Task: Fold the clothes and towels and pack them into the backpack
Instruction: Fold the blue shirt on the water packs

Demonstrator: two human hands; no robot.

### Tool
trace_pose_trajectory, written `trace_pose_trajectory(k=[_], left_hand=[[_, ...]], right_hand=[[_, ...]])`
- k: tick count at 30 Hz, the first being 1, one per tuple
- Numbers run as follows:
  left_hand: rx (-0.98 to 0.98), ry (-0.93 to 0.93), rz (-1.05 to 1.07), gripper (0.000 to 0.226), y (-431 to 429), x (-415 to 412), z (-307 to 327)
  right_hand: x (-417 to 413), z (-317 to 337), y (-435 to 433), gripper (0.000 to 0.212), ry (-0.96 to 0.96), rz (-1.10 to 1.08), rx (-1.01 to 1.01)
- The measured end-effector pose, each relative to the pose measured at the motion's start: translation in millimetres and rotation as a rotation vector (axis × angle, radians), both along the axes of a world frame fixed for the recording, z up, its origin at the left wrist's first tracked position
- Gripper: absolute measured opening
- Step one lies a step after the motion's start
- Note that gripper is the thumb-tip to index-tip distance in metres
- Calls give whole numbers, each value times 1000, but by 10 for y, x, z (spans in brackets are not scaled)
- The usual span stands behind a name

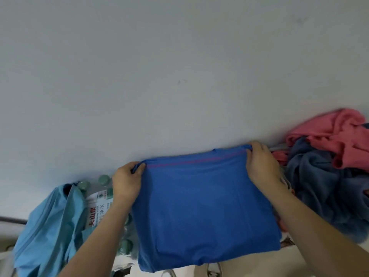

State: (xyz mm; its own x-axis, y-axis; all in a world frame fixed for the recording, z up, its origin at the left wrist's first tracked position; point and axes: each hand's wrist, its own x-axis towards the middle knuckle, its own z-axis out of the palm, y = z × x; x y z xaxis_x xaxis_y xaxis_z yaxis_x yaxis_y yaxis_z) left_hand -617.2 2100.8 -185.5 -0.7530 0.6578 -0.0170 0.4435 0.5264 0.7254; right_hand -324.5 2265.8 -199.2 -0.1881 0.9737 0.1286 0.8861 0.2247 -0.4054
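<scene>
while both hands pinch its top corners, the blue cloth (205,206) hangs flat mid-frame, probably so the next fold falls square. left hand (126,181) curls round the corner at 10 o'clock of the cloth, right hand (261,162) round the one at 2. backpack (46,232) sits at 8 o'clock against the water bottles (99,193), within reach. unfolded pile at 3 o'clock: pink garment (335,134) over dark blue towel (323,188).

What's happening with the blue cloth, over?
Left hand, right hand: each grips a top corner of the blue cloth, held up. Light blue backpack at left. Pink garment, dark blue towel heaped at right, unfolded.
</scene>
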Motion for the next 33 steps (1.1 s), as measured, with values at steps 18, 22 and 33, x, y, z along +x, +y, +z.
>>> trace_pose_trajectory(k=[18,22,33], left_hand=[[-226,414,-77,22,66,71,-64],[144,726,-393,25,25,548,43],[-222,635,-930,77,229,1867,-489]], right_hand=[[-2,81,-75,31,21,95,198],[62,79,-530,46,-47,283,163],[326,-202,-362,76,-343,394,-109]])
